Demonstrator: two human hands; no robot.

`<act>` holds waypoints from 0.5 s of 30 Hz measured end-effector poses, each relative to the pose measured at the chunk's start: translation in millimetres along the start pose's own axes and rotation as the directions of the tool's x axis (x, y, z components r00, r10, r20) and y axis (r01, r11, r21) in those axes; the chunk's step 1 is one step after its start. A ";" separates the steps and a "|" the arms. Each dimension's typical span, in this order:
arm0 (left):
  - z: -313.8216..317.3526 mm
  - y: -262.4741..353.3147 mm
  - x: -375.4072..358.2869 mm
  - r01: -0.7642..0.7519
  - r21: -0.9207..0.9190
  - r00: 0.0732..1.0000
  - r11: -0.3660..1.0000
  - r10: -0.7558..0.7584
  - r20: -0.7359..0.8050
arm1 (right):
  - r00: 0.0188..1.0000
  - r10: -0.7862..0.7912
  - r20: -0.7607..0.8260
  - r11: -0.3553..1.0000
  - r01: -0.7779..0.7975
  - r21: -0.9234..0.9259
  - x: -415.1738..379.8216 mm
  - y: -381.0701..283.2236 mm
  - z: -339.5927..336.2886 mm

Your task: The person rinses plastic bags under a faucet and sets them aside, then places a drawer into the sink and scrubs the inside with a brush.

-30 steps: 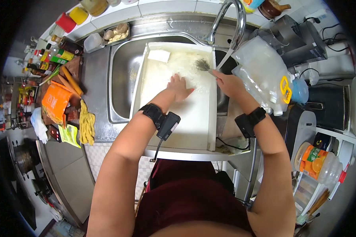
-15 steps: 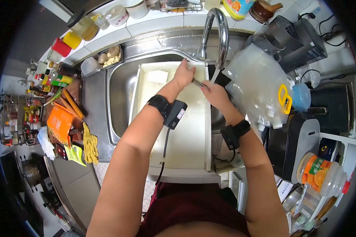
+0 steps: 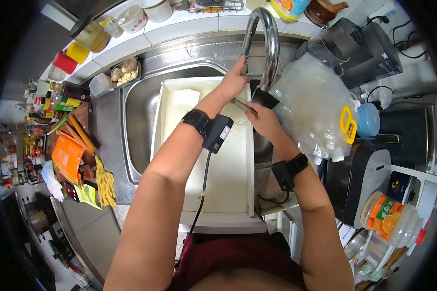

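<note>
A large white drawer-like tray rests across the sink, with shallow water and a white block inside. My left hand reaches past the tray's far edge to the base of the chrome faucet. Its forefinger and thumb are apart, around the lever area; the other fingers are hidden. My right hand is closed on a slim grey metal tool above the tray's right side. The tool's kind cannot be made out. A thin trickle hangs under the spout.
Clear plastic jugs crowd the right, beside a black appliance. On the left counter lie yellow gloves, an orange packet and carrots. Jars line the tiled ledge. A cable hangs from my left wrist device.
My left hand has moved up and right, from over the tray to the faucet. The water stream has thinned. My right hand keeps the metal tool, now angled slightly differently.
</note>
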State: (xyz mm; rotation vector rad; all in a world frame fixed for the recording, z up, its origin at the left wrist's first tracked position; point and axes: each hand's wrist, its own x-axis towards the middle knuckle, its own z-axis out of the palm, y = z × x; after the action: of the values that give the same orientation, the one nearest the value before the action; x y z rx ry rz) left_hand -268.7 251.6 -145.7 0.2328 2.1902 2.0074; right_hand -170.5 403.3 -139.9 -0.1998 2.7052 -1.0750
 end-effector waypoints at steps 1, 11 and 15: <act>-1.0 9.9 -10.4 -0.006 -0.025 1.000 1.000 0.007 0.008 | 1.000 -0.016 -0.020 1.000 0.016 -0.009 0.3 -2.7 -1.5; -71.9 -41.0 -125.0 0.194 0.753 0.941 0.629 -0.335 0.037 | 0.930 -0.265 0.254 0.895 0.335 -0.294 -45.8 -41.9 -13.3; -80.4 -29.1 -170.0 0.098 0.883 0.912 0.460 -0.397 0.105 | 0.949 -0.235 0.211 0.832 0.308 -0.462 -39.1 -41.3 -31.8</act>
State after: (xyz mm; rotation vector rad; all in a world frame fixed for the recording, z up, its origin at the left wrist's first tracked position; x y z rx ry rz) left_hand -121.0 133.2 -165.5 0.2702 2.6040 0.4826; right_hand -139.1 402.5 -82.8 -0.7398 2.8132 -0.3755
